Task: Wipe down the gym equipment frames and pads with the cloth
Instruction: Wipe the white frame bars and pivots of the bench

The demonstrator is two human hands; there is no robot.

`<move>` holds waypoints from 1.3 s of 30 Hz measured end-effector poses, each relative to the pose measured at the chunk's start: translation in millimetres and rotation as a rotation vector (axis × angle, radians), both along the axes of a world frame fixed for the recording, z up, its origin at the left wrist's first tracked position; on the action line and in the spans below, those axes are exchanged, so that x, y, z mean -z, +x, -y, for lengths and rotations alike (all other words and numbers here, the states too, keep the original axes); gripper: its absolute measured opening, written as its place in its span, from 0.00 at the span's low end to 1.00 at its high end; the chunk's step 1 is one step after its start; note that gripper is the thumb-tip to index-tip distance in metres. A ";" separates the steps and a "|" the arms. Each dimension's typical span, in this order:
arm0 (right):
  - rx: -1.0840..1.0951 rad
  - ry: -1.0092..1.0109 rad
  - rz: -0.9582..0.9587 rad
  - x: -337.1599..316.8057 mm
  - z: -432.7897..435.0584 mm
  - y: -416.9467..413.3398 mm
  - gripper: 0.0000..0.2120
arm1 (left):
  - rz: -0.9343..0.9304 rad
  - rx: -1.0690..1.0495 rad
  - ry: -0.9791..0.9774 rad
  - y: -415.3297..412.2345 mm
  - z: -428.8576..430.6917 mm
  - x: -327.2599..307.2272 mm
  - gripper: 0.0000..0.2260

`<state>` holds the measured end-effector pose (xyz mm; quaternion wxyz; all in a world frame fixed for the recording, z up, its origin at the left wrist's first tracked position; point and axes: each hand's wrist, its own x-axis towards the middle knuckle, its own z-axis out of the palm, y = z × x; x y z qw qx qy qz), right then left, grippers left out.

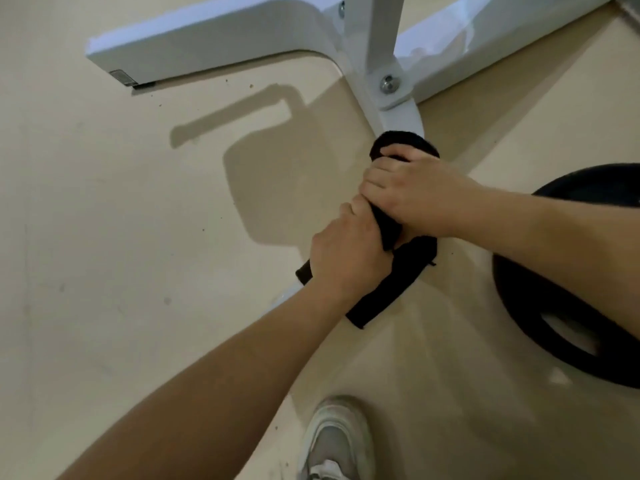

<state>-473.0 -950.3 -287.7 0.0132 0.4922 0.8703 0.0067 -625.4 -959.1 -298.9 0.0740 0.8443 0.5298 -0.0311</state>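
Beige floor (104, 237) | black cloth (391, 285) bunched on white frame (214, 46)

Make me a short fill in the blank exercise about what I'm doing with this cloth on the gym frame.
1. The cloth gripped by the left hand and the right hand is ____ in colour.
2. Both hands hold it against a frame leg that is painted ____.
3. The weight plate lies on the floor on the person's ____ side.

Missing words: black; white; right.
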 end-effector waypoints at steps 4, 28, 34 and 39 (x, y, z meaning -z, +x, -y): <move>0.109 0.039 -0.021 5.2 9.4 -23.1 0.14 | 0.026 -0.026 0.023 -11.2 5.6 -0.9 0.23; 0.080 -0.203 -0.089 -0.4 9.7 -82.0 0.35 | -0.072 -0.224 0.148 -107.7 65.9 8.4 0.31; -0.182 -0.277 0.020 -8.2 56.0 -170.6 0.34 | -0.071 -0.210 0.190 -214.3 99.2 4.5 0.34; -0.251 -0.264 -0.054 -5.1 86.5 -284.6 0.32 | -0.147 -0.342 -0.003 -328.4 135.6 -9.9 0.31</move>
